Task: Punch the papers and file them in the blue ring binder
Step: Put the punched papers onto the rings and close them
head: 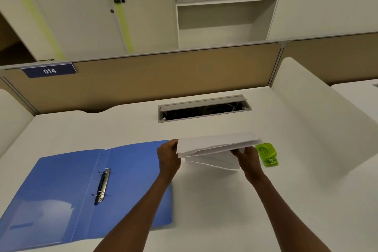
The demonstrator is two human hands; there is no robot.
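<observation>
A stack of white papers point(214, 144) is held above the desk between both hands, its lower sheets sagging towards the table. My left hand point(168, 156) grips the stack's left edge and my right hand point(248, 158) grips its right end from below. The blue ring binder point(67, 186) lies open flat on the desk to the left, its metal ring mechanism point(103, 185) showing along the spine. A small green hole punch point(267, 154) sits on the desk just right of my right hand, partly behind the papers.
The white desk point(286, 200) has an open grey cable tray point(204, 108) at its back. A tan partition point(163, 75) with a blue "014" label closes the far side. A white side divider point(327, 112) stands at the right.
</observation>
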